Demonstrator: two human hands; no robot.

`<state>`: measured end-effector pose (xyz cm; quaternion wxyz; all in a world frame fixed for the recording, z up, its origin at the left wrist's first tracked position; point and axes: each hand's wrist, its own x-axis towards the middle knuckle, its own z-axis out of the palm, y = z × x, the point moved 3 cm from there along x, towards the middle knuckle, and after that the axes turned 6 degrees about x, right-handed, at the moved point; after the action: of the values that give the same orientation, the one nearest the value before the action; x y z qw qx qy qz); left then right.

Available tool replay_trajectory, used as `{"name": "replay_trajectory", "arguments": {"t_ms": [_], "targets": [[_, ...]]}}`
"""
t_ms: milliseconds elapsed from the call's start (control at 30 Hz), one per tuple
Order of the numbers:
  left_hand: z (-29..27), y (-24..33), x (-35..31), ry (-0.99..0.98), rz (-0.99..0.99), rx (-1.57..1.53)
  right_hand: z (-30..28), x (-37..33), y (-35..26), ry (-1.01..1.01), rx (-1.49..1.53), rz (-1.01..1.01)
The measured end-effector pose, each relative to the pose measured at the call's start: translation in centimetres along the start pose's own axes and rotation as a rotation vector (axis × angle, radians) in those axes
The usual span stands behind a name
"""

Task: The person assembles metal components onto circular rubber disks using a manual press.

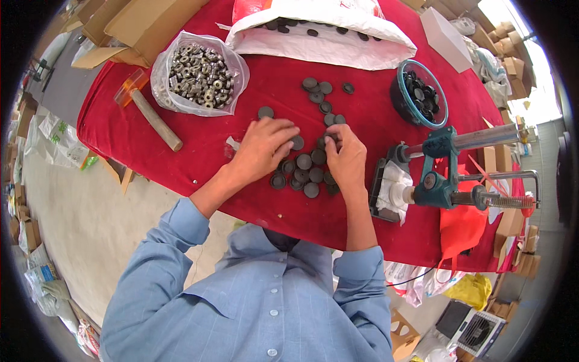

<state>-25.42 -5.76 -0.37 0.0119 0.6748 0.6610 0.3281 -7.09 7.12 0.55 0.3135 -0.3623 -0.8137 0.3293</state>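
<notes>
Dark round discs (304,170) lie in a loose cluster on the red tablecloth (199,151), right in front of the person in the blue shirt, and both hands rest among them. The left hand (260,148) lies palm down with fingers spread at the left edge of the cluster, its fingertips touching a disc; I cannot tell whether it grips one. The right hand (345,158) has its fingers curled over discs at the upper right of the cluster, seemingly pinching one, though the fingers hide it.

Just to the right stands a teal hand press (443,175) with a long metal lever, a white rag (395,188) bunched at its base.

Further out, a short trail of more discs (322,96) runs away from the cluster. To the left lies a mallet (148,111) with an orange head and wooden handle. Beyond it sits an open clear plastic bag (199,75) full of small metal rings. On the right, a dark bowl (417,93) with a blue rim holds more discs. At the far edge a big white sack (319,30) lies open with discs spilling at its mouth, and cardboard boxes (136,24) sit at the far left corner.
</notes>
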Motion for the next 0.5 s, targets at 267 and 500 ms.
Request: {"name": "replay_trajectory", "arguments": {"t_ms": [267, 500], "targets": [[-1.4, -4.1, 0.8, 0.042, -0.141, 0.188, -0.3, 5.3, -0.9, -0.043, -0.051, -0.057], [-1.6, -3.5, 2.0, -0.038, -0.36, -0.185, 4.2, 11.3, 0.0, -0.066, -0.242, -0.252]]}}
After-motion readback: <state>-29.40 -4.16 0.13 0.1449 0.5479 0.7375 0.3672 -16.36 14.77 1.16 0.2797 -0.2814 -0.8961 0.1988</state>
